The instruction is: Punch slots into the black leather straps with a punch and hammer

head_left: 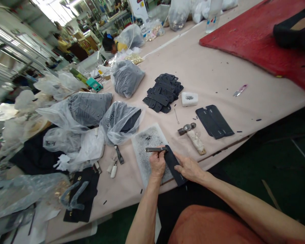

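My left hand (157, 165) is closed around a short steel punch (154, 149), whose end lies at the top edge of a dark flat panel (175, 166). My right hand (189, 168) grips this panel by its right side, thumb on top and the other fingers partly hidden. Beneath the panel is a pale, speckled board (152, 134) covered in dark marks. To the right of the board rests a hammer (193, 135) with a wrapped handle. Further right, two more dark panels (215, 121) lie side by side.
Beyond the hammer are a pile of dark cut pieces (164, 91), a white block (189, 99) and small snips (240, 90). Plastic bags (91, 106) of dark material crowd the left. A red board (244, 40) covers the far right. A person (112, 44) is across the table.
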Tool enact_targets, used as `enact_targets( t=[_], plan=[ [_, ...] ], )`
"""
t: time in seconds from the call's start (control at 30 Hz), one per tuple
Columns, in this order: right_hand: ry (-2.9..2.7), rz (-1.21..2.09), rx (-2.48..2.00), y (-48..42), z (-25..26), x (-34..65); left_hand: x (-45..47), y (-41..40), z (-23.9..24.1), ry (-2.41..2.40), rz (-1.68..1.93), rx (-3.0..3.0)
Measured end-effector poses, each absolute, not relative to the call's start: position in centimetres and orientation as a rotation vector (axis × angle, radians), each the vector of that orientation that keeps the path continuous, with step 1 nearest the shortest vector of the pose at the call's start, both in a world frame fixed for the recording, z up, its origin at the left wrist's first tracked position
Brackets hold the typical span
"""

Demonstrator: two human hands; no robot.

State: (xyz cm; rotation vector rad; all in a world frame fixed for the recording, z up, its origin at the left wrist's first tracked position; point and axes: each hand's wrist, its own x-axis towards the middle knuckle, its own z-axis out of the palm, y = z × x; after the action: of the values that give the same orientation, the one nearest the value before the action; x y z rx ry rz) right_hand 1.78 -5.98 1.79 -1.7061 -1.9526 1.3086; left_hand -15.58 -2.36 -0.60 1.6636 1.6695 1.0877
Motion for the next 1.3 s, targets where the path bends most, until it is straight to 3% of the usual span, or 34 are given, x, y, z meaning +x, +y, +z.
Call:
enact_targets(
  t=[0.83, 0.9, 1.1, 1.2, 1.3],
  plan=[
    [-2.098, 1.278, -1.662, -6.3, 1.5, 2.2, -14.7, -1.9, -1.4, 1.836, 0.979, 2.15],
    [-2.099, 1.172, -1.678, -6.1, 2.1, 3.0, -14.8, -1.9, -1.5, 1.833, 0.954, 2.167],
    [-1.943, 0.434, -2.07, -3.3, 3.0, 8.5, -14.8, -1.8, -1.9, 1.863, 0.926, 2.189],
    [-2.001, 0.526, -2.192, -1.9, 2.4, 10.1, -14.7, -1.8, -1.8, 1.864, 0.909, 2.216],
    [-1.868, 0.842, -2.149, -1.0, 1.9, 10.2, -14.6, -1.9, -1.5, 1.866, 0.884, 2.242]
  ],
)
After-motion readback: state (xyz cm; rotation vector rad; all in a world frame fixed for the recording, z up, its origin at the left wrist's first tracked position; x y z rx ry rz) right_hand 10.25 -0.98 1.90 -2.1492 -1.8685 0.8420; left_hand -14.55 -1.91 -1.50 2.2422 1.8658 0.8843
